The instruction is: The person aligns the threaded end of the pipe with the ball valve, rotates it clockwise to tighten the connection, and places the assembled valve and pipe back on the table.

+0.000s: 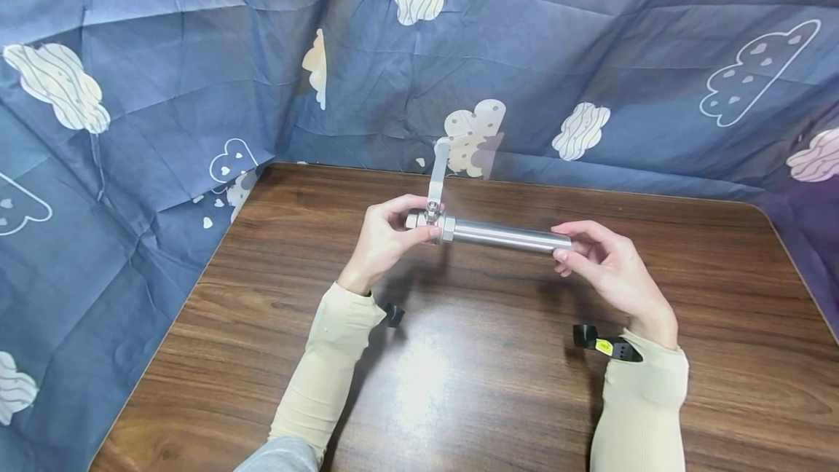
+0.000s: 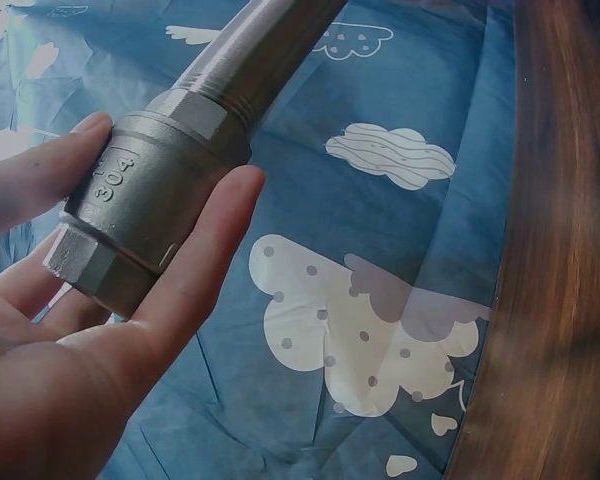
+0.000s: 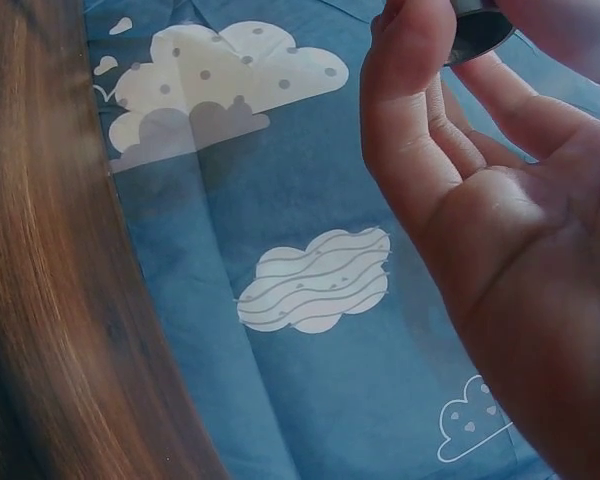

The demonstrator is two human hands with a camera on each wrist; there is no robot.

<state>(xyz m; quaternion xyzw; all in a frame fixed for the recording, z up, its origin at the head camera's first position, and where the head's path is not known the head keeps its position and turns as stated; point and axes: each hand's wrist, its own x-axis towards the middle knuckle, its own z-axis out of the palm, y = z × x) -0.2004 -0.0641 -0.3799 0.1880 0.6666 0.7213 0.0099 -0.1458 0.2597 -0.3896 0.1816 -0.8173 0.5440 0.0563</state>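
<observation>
A metal ball valve [image 2: 145, 185] with "304" cast on its body is joined at its hex end to a straight steel pipe [image 1: 505, 235]. My left hand [image 1: 387, 235] grips the valve body, thumb on the near side and fingers behind it. The valve's flat lever handle [image 1: 438, 173] points away toward the back curtain. At the pipe's far right end, my right hand [image 1: 609, 264] holds the tube between thumb and fingers. In the right wrist view, the pipe's dark open end [image 3: 480, 35] shows between the fingers. Valve and pipe are held level above the table.
The brown wood-grain table [image 1: 485, 399] spreads beneath both hands. A blue curtain [image 1: 367, 42] with cloud prints hangs behind it and along its left side. A small black camera [image 1: 585, 336] sits by the right wrist, another [image 1: 393, 315] by the left.
</observation>
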